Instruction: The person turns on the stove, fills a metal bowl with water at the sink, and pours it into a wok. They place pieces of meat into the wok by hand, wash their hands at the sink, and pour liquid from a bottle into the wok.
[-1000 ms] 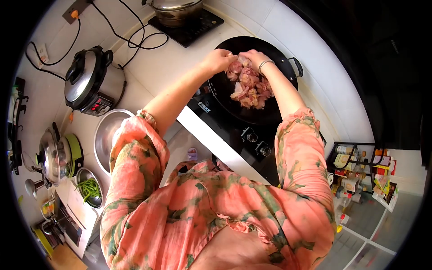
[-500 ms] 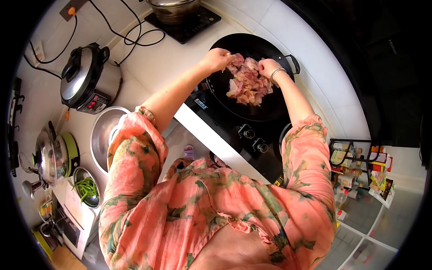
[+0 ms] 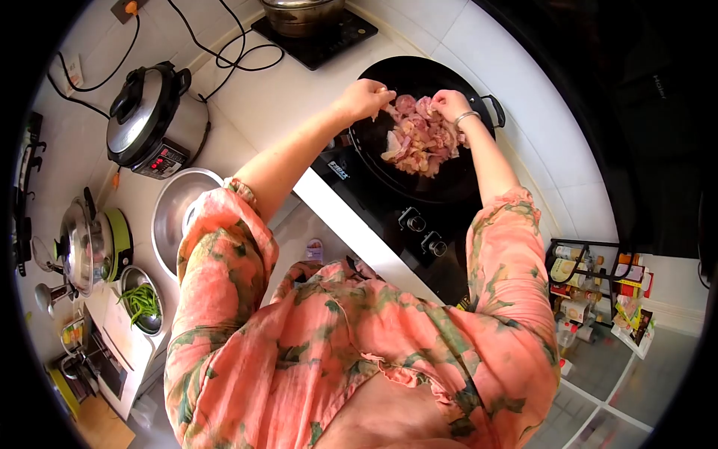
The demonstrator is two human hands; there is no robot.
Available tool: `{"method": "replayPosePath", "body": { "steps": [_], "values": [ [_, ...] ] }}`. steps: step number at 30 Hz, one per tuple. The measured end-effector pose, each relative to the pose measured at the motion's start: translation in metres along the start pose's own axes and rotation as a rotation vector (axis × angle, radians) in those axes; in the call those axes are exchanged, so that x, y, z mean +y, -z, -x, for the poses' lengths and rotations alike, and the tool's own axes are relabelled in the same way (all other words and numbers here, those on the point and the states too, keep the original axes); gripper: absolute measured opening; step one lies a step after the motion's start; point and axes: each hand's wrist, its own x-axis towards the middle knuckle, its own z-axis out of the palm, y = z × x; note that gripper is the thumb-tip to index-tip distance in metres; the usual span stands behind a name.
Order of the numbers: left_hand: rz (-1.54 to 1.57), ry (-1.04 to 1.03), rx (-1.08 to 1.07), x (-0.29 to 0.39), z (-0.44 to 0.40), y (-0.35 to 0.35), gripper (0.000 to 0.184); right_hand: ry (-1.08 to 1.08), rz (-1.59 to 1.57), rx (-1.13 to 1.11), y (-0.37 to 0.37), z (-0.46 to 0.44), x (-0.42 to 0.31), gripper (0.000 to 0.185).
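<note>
A heap of raw chicken pieces [image 3: 422,142], pink with pale yellowish skin, lies in a wide black wok [image 3: 374,161]. At the heap's upper left, my left hand [image 3: 363,99] is closed, thumb and fingers pinched on what looks like a small chicken piece. My right hand [image 3: 451,106], wearing a bracelet [image 3: 467,116] at the wrist, bends its fingers down onto the heap's upper right edge. Those fingers are pressed together, and what they pinch is mostly hidden. The wok rests on a black gas stove [image 3: 389,213] with two knobs.
To the left stand an electric pressure cooker [image 3: 153,120], a large metal basin [image 3: 172,217] and a bowl of green peppers [image 3: 142,299]. A pot [image 3: 303,15] sits on an induction plate [image 3: 321,45] at the back. A seasoning rack [image 3: 583,262] stands at right.
My left hand has drawn slightly left, away from the heap. My right hand has shifted a little up along its edge. The whole view has turned slightly.
</note>
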Motion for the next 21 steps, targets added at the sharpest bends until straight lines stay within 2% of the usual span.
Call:
{"method": "replayPosePath", "body": {
  "steps": [3, 6, 11, 17, 19, 21],
  "values": [
    [0.027, 0.013, 0.005, 0.004, 0.002, 0.004, 0.034, -0.082, -0.295, -0.077, 0.019, 0.005, 0.015, 0.005],
    [0.006, 0.020, -0.004, 0.009, 0.003, 0.006, 0.034, -0.102, -0.396, -0.119, 0.038, 0.017, 0.012, 0.006],
    [0.039, -0.077, 0.037, 0.001, -0.003, -0.003, 0.034, -0.099, -0.408, -0.139, 0.050, 0.031, 0.012, 0.007],
    [-0.011, -0.054, -0.043, 0.013, 0.004, -0.014, 0.020, -0.272, -0.403, -0.129, 0.060, 0.044, -0.019, 0.013],
    [-0.040, -0.162, -0.056, 0.020, 0.006, -0.024, 0.017, -0.286, -0.411, -0.124, 0.059, 0.047, -0.028, 0.013],
    [-0.142, -0.349, 0.001, 0.004, -0.012, -0.043, 0.021, -0.288, -0.454, -0.109, 0.057, 0.050, -0.035, 0.012]
  ]
}}
